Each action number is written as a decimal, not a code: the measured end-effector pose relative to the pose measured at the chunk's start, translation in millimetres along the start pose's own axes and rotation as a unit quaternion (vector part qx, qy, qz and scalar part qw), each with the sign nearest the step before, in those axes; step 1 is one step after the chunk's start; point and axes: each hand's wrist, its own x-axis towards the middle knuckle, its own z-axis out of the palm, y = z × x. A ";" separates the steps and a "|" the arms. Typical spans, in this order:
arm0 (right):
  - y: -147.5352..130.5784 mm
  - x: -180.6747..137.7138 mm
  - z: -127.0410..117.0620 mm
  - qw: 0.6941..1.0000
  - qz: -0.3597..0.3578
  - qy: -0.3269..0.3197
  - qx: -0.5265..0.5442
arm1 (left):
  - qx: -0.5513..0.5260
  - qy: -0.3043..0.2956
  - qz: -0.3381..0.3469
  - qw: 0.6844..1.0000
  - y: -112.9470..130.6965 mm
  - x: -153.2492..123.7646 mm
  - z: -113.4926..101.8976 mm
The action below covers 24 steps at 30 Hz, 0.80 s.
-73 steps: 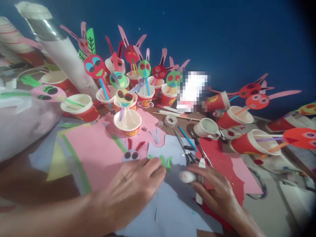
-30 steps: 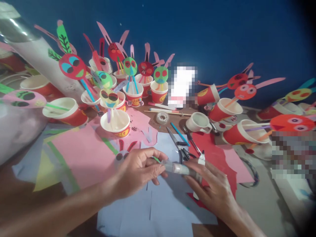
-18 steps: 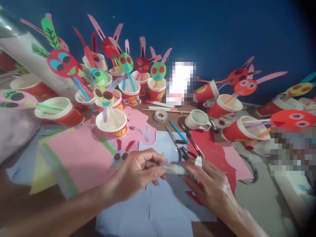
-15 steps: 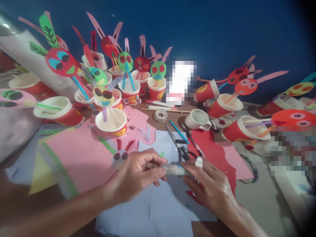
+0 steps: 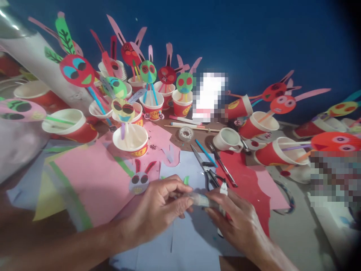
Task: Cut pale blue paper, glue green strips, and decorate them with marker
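Observation:
My left hand (image 5: 158, 209) and my right hand (image 5: 237, 222) meet low in the middle over pale blue paper (image 5: 194, 241). My right hand is closed round a clear glue stick tube (image 5: 203, 200), which lies sideways and points left. My left hand pinches at the tube's left end; what its fingertips hold there is too small to see. A small green paper piece (image 5: 185, 180) lies just beyond my left fingers. A little grey paper bunny face (image 5: 138, 183) with red ears lies on the pink sheet (image 5: 104, 180) to the left of my left hand.
Scissors (image 5: 205, 167) and a blue straw (image 5: 205, 153) lie just beyond my hands. A tape roll (image 5: 186, 133) and a white mug (image 5: 228, 139) sit further back. Several red paper cups (image 5: 130, 140) holding paper faces on straws crowd the back and right. A white roll (image 5: 34, 56) leans at the left.
My left hand came off the green paper pieces and closed on the end of the glue tube, which my right hand turned to lie sideways. Both hands drifted slightly lower.

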 end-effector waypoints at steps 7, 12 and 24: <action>16.6 49.7 -33.5 0.960 0.023 0.012 -0.280 | 0.137 0.057 0.036 0.988 9.7 -19.3 -22.7; 28.1 110.1 -26.3 0.915 0.084 -0.036 -0.394 | 0.211 -0.040 0.089 0.973 10.4 -26.1 -22.1; 39.3 141.8 -11.1 0.922 0.091 -0.084 -0.366 | 0.460 -0.105 0.296 0.831 -10.7 -29.8 -11.2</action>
